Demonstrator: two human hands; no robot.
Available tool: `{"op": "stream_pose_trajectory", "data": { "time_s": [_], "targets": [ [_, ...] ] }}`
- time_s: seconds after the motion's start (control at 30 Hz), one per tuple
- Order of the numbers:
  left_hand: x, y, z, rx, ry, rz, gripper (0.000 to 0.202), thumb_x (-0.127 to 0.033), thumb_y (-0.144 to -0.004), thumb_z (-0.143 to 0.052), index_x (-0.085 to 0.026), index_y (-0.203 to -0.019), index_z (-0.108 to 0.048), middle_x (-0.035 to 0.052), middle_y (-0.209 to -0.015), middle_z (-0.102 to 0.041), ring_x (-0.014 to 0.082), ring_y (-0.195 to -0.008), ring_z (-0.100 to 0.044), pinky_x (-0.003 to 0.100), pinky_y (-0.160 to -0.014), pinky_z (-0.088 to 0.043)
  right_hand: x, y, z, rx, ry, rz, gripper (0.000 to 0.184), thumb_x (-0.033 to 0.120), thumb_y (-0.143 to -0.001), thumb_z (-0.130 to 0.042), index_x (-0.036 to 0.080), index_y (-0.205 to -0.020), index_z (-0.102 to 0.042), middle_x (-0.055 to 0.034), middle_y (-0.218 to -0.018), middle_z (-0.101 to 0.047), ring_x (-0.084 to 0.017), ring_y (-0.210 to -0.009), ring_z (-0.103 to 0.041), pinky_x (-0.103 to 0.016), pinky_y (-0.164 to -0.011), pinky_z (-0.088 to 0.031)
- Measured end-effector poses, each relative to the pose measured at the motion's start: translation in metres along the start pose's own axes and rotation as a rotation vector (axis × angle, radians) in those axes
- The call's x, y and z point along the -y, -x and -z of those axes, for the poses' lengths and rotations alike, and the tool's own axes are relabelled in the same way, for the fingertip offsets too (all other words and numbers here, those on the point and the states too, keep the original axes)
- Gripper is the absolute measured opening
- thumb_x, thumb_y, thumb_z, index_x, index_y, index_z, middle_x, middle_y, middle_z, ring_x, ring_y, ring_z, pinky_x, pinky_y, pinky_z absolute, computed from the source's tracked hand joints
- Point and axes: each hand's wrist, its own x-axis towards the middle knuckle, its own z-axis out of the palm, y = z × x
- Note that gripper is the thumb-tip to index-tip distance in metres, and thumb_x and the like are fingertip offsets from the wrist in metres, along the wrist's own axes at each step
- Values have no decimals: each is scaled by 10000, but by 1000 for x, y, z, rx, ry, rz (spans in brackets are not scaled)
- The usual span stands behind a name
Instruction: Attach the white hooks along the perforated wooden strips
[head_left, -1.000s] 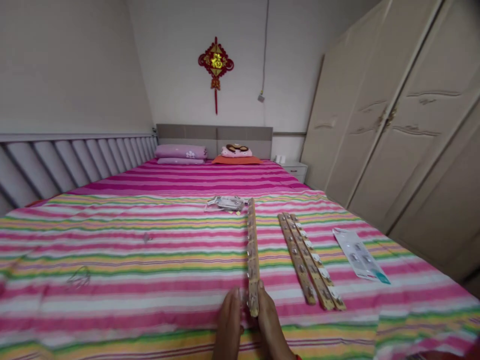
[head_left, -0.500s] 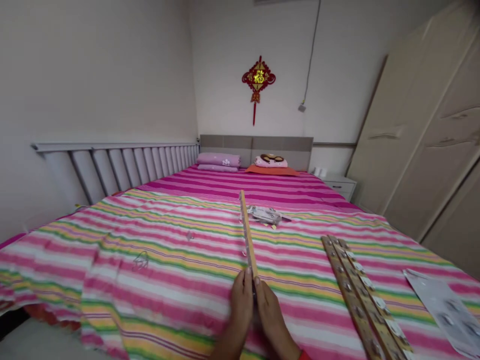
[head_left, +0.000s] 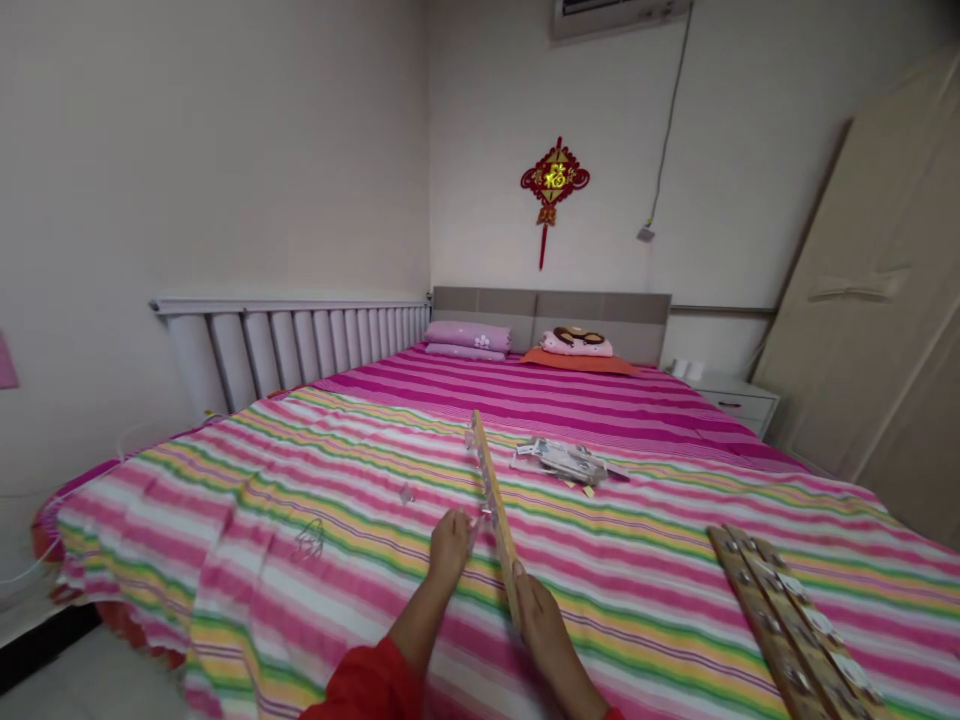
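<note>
My right hand [head_left: 546, 622] is closed around the near end of a narrow wooden strip [head_left: 497, 510], which stands on edge and points away from me. Small clear and metallic pieces, perhaps hooks, line its left face. Beside that face, my left hand [head_left: 448, 548] has its fingers closed at a small clear piece [head_left: 475, 532]; whether this piece is fixed to the strip I cannot tell. On the striped sheet [head_left: 360, 590] to the left lie another small clear piece [head_left: 406, 493] and a thin tangled outline [head_left: 308, 540].
Several wooden strips with round metal and white pieces [head_left: 780, 610] lie at the right. Beyond the held strip is a pile of plastic packets [head_left: 566, 460]. A white railing [head_left: 300, 345] runs along the left; pillows [head_left: 469, 338] rest by the headboard [head_left: 487, 302].
My left hand has left the strip's near end and moved forward along its left side. My right hand still holds the strip. The view has turned left.
</note>
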Motion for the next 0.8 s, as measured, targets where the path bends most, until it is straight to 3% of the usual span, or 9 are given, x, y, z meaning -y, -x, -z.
{"op": "stream_pose_trajectory", "data": {
  "time_s": [0.1,0.17,0.37,0.6,0.8],
  "targets": [
    [-7,-16,-5,-26,10,-31,409,-532,-844,-337,-210,-692,-537,52,-736,-616,207,-783,-585,312,-727,-442,-6,-1,-1,15,-4,-6,586,791,-727,-324,238,-550,-413,2,-537,-437,-174,-546,-390,-299,-526,-321],
    [-14,-21,-15,2,66,-18,408,-532,-852,-334,-204,-744,-551,64,-778,-635,211,-791,-595,316,-724,-448,-12,-1,-3,28,-20,5,582,778,-742,-330,230,-581,-445,-7,-566,-471,-179,-568,-420,-299,-550,-347],
    [-16,-30,-41,-54,62,64,351,-453,-856,-357,-229,-600,-445,16,-587,-536,193,-625,-548,300,-610,-408,-22,3,-4,82,-93,5,554,727,-776,-382,210,-665,-548,-30,-623,-560,-194,-622,-499,-296,-594,-411],
    [5,-47,-34,-52,120,96,374,-467,-854,-347,-218,-611,-484,18,-590,-558,186,-624,-561,296,-612,-431,-22,9,16,100,-32,-81,570,711,-785,-403,193,-669,-611,-45,-682,-628,-208,-685,-556,-297,-667,-458],
    [-4,-70,-30,-114,173,141,454,-555,-872,-265,-189,-805,-525,68,-808,-625,198,-773,-616,295,-656,-457,-48,20,14,-58,-117,18,502,672,-762,-506,218,-843,-704,-65,-804,-704,-228,-804,-622,-297,-741,-483]
  ]
}}
